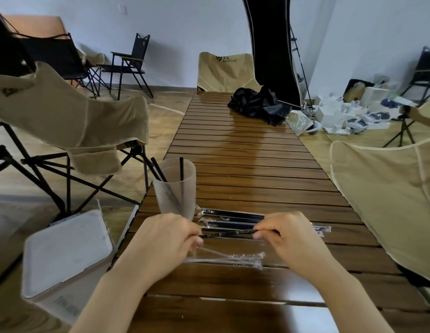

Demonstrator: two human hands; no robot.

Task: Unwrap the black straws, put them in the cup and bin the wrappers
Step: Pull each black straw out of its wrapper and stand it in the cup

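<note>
Two hands are pinching one wrapped straw (227, 233) above the bench (257, 169): left hand (166, 239) gripping one end, right hand (285, 233) the other, near the cup (175, 188).

place: indoor room set up with camping gear | evidence: slatted roll-up wooden worktop (245, 150), folding camp chairs (65, 116) around it, plain white walls, wood floor (161, 109), boxes and packaging heaped (348, 111) by far wall
</note>
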